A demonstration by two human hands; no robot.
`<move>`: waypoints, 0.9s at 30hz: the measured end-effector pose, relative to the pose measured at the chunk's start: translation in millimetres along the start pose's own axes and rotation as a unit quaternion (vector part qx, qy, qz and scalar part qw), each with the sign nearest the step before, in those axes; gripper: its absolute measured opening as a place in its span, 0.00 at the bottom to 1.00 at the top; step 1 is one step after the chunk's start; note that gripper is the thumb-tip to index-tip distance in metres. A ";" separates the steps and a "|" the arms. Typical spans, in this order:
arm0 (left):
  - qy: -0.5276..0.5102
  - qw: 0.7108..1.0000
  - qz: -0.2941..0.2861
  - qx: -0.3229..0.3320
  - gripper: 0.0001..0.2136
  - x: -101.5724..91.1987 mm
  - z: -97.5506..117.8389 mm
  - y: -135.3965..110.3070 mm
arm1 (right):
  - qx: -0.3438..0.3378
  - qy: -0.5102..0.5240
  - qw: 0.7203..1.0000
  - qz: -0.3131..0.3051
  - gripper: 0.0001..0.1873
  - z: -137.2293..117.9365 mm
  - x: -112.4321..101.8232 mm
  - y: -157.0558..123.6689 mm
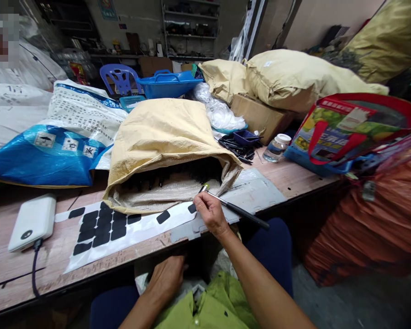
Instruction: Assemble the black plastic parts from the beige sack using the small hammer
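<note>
**Rod in right hand at sack mouth; work judged partway**

Your right hand (210, 214) has its fingers pinched narrow on a black-handled metal rod (241, 211). The rod's metal end is at the lower lip of the open kraft sack (164, 123); its handle slants right, out past the near edge of the bench (3, 262). Your left hand (167, 275) is low, just off that same edge; its fingers are in shadow, so their state cannot be told.

Progress: numerous dark pieces are inside the sack, apparently handled already. A loose pile of black pieces (241, 150) lies toward the far edge, right of the sack, and looks outstanding. Along the near edge, the white backing sheet (133, 240) carries about a dozen black rounded patches (118, 233), with bare stretches between some; those patches appear unused. The rod in hand is judged unfinished.
</note>
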State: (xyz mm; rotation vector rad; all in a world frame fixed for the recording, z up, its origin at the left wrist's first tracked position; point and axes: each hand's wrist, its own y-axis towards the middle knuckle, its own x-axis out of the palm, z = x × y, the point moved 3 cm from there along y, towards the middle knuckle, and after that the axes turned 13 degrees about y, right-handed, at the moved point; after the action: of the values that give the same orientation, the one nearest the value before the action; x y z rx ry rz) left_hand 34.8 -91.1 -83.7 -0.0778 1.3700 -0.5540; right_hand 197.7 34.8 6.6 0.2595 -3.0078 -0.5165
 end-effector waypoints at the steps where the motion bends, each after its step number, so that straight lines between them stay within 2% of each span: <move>1: 0.009 1.000 -0.007 -0.021 0.17 6.9 -6.5 2.5 | 0.000 -0.001 1.000 0.002 0.18 0.1 0.1 0.0; 3: 0.013 0.999 -0.021 -0.041 0.20 9.6 -12.2 2.5 | -0.002 -0.001 1.000 0.005 0.17 0.5 0.1 0.1; 5: 0.002 0.998 -0.043 -0.035 0.18 -4.7 -7.8 -3.3 | -0.007 -0.002 1.000 0.006 0.17 0.8 0.3 0.1; 7: -0.031 0.998 -0.057 0.013 0.12 -35.9 3.9 -9.5 | -0.009 0.004 1.000 0.011 0.17 0.6 0.3 -0.4; 10: -0.150 0.975 -0.082 0.142 0.09 -100.0 21.6 -3.7 | -0.008 0.021 0.999 0.034 0.19 -0.3 -1.0 -2.2; 11: -0.178 0.969 -0.066 0.159 0.11 -122.2 22.7 5.8 | -0.008 0.024 0.999 0.041 0.19 -0.7 -1.7 -2.8; 13: -0.194 0.972 0.021 0.134 0.13 -161.9 16.7 36.6 | -0.011 0.020 0.998 0.051 0.20 -0.6 -3.2 -3.1; 15: -0.199 0.970 0.127 0.052 0.13 -189.5 3.9 75.0 | -0.012 0.020 0.997 0.071 0.19 1.3 -5.5 -2.1; 16: -0.192 0.965 0.177 0.004 0.17 -198.4 -2.5 93.8 | -0.009 0.030 0.995 0.092 0.18 3.1 -7.2 -1.2; 19: -0.158 0.954 0.251 -0.045 0.25 -209.3 -10.6 139.7 | 0.004 0.090 0.981 0.172 0.16 10.6 -12.5 1.0; 21: -0.145 0.949 0.275 -0.063 0.25 -209.7 -10.9 158.8 | 0.007 0.112 0.976 0.189 0.17 14.4 -13.3 1.7; 24: -0.133 0.935 0.309 -0.114 0.21 -208.3 -11.1 172.6 | 0.008 0.107 0.980 0.169 0.18 15.9 -12.0 1.8; 27: -0.149 0.931 0.307 -0.131 0.12 -203.8 -13.0 175.7 | 0.012 0.090 0.982 0.166 0.19 14.8 -12.0 1.3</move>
State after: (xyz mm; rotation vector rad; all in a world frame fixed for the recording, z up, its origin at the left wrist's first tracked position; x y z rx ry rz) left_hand 61.2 150.1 33.2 0.0512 1.0824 0.1662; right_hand 207.7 43.0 -7.5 -0.1841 -2.7973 -0.4002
